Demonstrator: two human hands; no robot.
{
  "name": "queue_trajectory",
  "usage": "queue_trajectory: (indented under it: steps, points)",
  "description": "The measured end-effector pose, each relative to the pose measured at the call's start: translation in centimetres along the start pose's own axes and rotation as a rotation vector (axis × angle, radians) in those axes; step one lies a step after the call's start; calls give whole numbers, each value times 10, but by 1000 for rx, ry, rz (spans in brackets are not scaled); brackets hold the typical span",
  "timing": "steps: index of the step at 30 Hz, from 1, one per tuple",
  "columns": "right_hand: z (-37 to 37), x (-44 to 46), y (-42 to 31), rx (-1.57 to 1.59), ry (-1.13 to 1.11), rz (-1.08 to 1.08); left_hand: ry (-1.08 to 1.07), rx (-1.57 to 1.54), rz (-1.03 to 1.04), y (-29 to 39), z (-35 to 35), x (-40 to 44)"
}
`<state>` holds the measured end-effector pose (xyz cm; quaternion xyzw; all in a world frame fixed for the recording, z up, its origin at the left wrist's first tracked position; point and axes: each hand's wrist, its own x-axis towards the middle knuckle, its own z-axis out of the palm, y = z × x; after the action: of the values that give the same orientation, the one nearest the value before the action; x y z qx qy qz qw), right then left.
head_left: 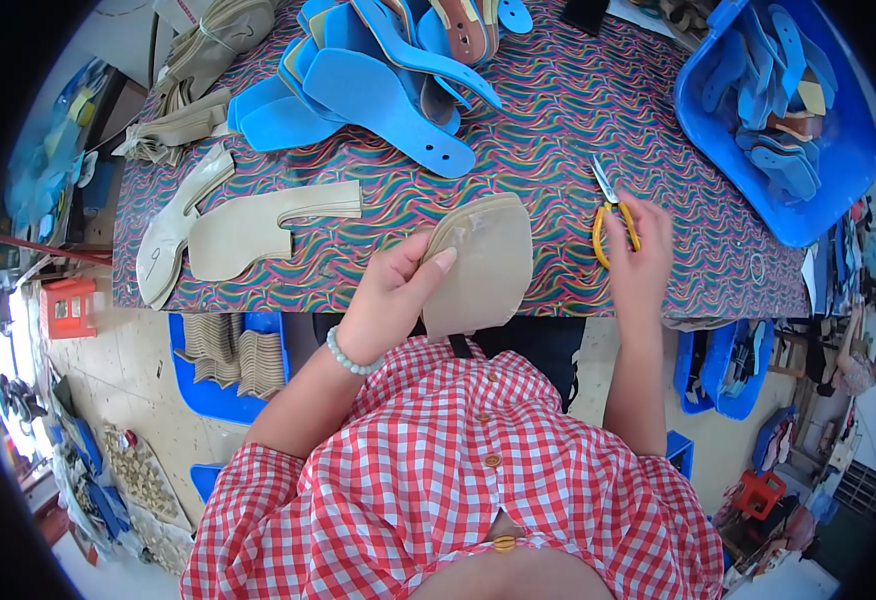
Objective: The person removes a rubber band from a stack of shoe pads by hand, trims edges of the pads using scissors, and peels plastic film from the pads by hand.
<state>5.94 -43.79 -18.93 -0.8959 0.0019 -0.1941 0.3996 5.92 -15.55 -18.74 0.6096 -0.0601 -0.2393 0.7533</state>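
Observation:
My left hand (403, 285), a beaded bracelet at its wrist, is closed on a small stack of beige shoe-upper pieces (488, 260), thumb on top, over the table's front edge. To the right, the thumb and fingers of my right hand (641, 240) close on the yellow handles of small scissors (599, 235), whose metal blades point away from me. Left of the stack lie more beige cut pieces (233, 235) and a curved beige piece with a pen mark (166, 250). Blue insoles (383, 105) with punched holes are heaped farther back.
A patterned cloth covers the table (558, 130). At the back right a blue basket (808, 225) holds insoles. Bundled beige pieces (220, 40) lie at the back left. Below the front edge stands a blue crate (193, 385) of beige pieces. Another person (858, 370) is at far right.

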Motion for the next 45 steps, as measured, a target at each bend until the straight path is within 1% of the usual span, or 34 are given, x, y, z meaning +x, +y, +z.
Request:
queue_trajectory:
  steps: [1, 2, 3, 5, 6, 8, 9, 11, 12, 15, 18, 21, 24, 27, 28, 29, 31, 34, 35, 37, 38, 41, 42, 45]
  points:
    - [0, -5, -19, -31, 21, -43, -6, 43, -3, 3, 2, -2]
    - [4, -12, -48, 116, -117, 35, -22, 86, -4, 4, 5, -1]
    - [14, -17, -72, 260, -249, 107, -27, 120, 62, 3, 10, 1]
    - [40, -21, -87, 375, -221, 102, -20, 179, 199, -2, 17, 2]
    - [44, -22, -85, 333, -178, 9, 10, 158, 122, 2, 17, 2]
    - [56, -22, -80, 265, -103, -190, 6, -94, -61, 3, 9, -3]
    - [59, -23, -78, 219, -106, -276, 6, -222, -154, 4, 5, -6]
    - [58, -26, -74, 115, -109, -440, -16, -91, -143, 8, 2, -7]
    - [60, -29, -72, 140, -117, -436, -32, -25, -136, 10, 2, -7]
    - [60, -32, -67, 123, -68, -554, -58, -244, -195, 12, 2, -3]
    - [61, -33, -63, 149, -53, -603, -26, -385, -230, 11, 5, 2]
    - [56, -31, -65, 250, -154, -724, -26, -390, -216, 8, 4, 7]
    - [52, -35, -62, 480, -250, -582, 24, -459, -188, 4, 4, 14]
    - [57, -32, -65, 453, -144, -475, -7, -573, -224, 22, 25, 2]
    - [60, -34, -63, 401, -96, -468, -35, -458, -176, 12, 23, 2]
    - [62, -35, -61, 467, -89, -424, -58, -344, -126, 2, 21, 1]
    - [65, -38, -59, 599, -76, -337, -73, -275, -73, 1, 19, 1]
    - [63, -43, -56, 663, -83, -268, -182, -342, -130, -1, 11, 5]
    - [62, -43, -57, 737, -87, -236, -216, -350, -150, -4, 9, 6]
    - [59, -43, -59, 884, -90, -170, -178, -460, -185, -7, 11, 9]
    - [54, -45, -62, 876, -71, -161, -160, -514, -203, -7, 12, 12]
    - [23, -55, -62, 891, -170, -239, -91, -479, -169, -2, -11, 25]
    - [13, -60, -64, 883, -208, -212, 35, -460, -163, 19, -1, 24]
    - [-10, -79, -57, 804, -269, -187, -1, -352, -121, 19, -16, 27]
